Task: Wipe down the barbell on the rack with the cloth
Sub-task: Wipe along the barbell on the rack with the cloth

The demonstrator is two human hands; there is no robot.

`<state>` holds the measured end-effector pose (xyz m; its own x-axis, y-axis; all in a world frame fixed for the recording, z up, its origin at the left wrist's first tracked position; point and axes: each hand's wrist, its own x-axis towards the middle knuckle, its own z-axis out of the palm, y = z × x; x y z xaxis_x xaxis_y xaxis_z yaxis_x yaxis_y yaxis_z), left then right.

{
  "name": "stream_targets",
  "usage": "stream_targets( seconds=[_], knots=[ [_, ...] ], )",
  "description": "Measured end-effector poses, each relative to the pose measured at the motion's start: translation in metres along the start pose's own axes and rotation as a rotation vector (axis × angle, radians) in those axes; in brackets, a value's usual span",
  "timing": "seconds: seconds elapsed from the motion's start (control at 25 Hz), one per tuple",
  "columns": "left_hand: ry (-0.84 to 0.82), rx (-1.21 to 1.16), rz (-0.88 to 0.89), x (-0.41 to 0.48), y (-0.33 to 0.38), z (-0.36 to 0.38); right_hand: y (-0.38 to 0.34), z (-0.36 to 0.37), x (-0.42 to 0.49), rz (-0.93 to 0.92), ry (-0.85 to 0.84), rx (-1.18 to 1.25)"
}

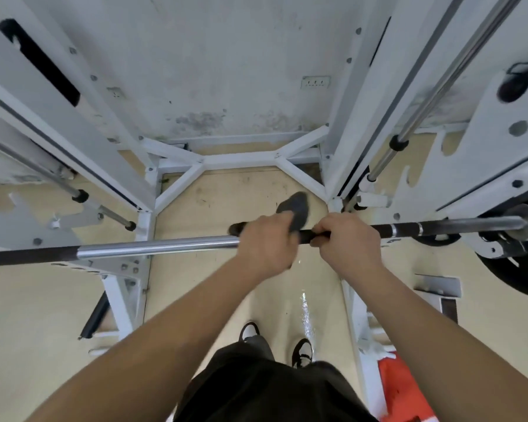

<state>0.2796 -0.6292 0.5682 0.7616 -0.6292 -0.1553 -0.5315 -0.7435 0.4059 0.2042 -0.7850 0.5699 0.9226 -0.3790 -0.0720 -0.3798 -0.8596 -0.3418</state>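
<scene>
White steel rack point(147, 184) is carrying the barbell point(153, 247) level across in front of you, so you're working on a bar that's looking well supported. For this pass I reckon you're wanting a full wrap and slow strokes along the shaft. Try twisting your wrist as you go so the underside is getting wiped too, especially on the dark sections. Your right hand point(348, 242) is curling round the bar just beside the left, steadying it. Your left hand point(264, 245) is closing round the bar with the grey cloth point(296, 205) bunched under the fingers, and a loose flap is poking out past the knuckles.
</scene>
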Motion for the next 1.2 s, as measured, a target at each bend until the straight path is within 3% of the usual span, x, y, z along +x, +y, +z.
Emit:
stream_targets(
  seconds=[0.08,0.16,0.28,0.52,0.68,0.8,0.88,1.0,1.08,1.2],
  knots=[
    [0.041,0.007,0.165,0.005,0.032,0.018,0.017,-0.005,-0.004,0.004,0.038,0.055],
    [-0.008,-0.034,0.181,0.011,0.031,0.013,0.044,-0.014,-0.015,-0.060,0.104,0.077],
    [-0.071,-0.091,0.032,0.006,0.019,0.007,0.095,-0.036,-0.025,-0.124,0.161,-0.053],
    [0.099,0.342,-0.113,0.038,0.115,0.057,0.191,-0.065,-0.015,-0.138,0.078,-0.206],
    [0.188,0.299,-0.102,0.008,0.093,0.047,0.204,-0.060,-0.008,-0.221,0.136,-0.232],
    [0.337,0.264,-0.324,-0.007,0.074,0.043,0.207,-0.061,-0.004,-0.243,0.145,-0.180],
    [0.431,0.241,-0.418,0.005,0.105,0.063,0.210,-0.061,-0.003,-0.243,0.134,-0.159],
    [0.447,0.120,-0.187,0.027,0.169,0.106,0.210,-0.064,-0.001,-0.217,0.107,-0.115],
    [0.376,0.117,0.001,0.030,0.167,0.105,0.210,-0.065,0.000,-0.199,0.099,-0.098],
    [0.303,0.220,-0.072,0.015,0.119,0.074,0.212,-0.065,0.000,-0.186,0.111,-0.094]
  ],
)
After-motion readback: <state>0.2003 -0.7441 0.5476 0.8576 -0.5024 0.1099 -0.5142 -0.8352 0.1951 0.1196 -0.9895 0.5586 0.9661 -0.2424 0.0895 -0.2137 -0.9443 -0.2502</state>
